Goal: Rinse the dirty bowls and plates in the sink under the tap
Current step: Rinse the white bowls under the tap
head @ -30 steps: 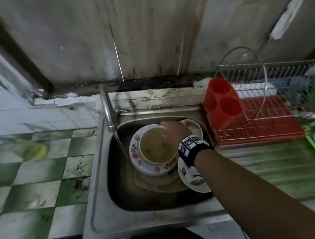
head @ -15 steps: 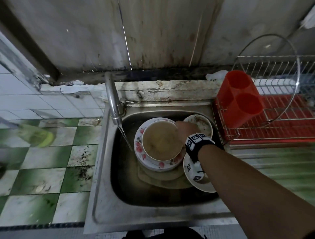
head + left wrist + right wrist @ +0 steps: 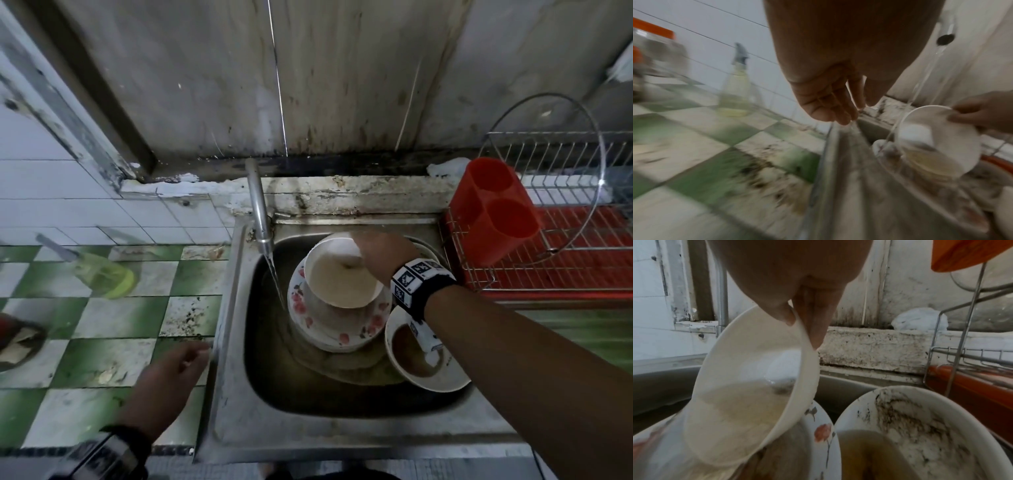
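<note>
My right hand [image 3: 380,260] pinches the far rim of a white bowl [image 3: 342,277], thumb inside and fingers [image 3: 816,324] behind the rim. The bowl [image 3: 748,394] is tilted toward the tap side and cloudy water runs out of it onto the rose-patterned plate [image 3: 301,301] below. Water streams from the tap [image 3: 258,212] into the sink [image 3: 226,394] just left of the plate. My left hand [image 3: 174,373] hovers at the sink's left rim, fingers [image 3: 834,104] relaxed and holding nothing. A dirty bowl [image 3: 421,363] sits at the front right; another [image 3: 910,426] lies behind the plate.
A red cutlery holder [image 3: 493,209] stands in a wire dish rack [image 3: 565,260] right of the sink. On the green and white tiled counter [image 3: 102,342] to the left stands a spray bottle [image 3: 102,274]. More flat dishes lie under murky water in the sink.
The white bowl sat level on the floral plate; my right hand has lifted and tipped it so it pours out. My left hand has come into view by the sink's left rim.
</note>
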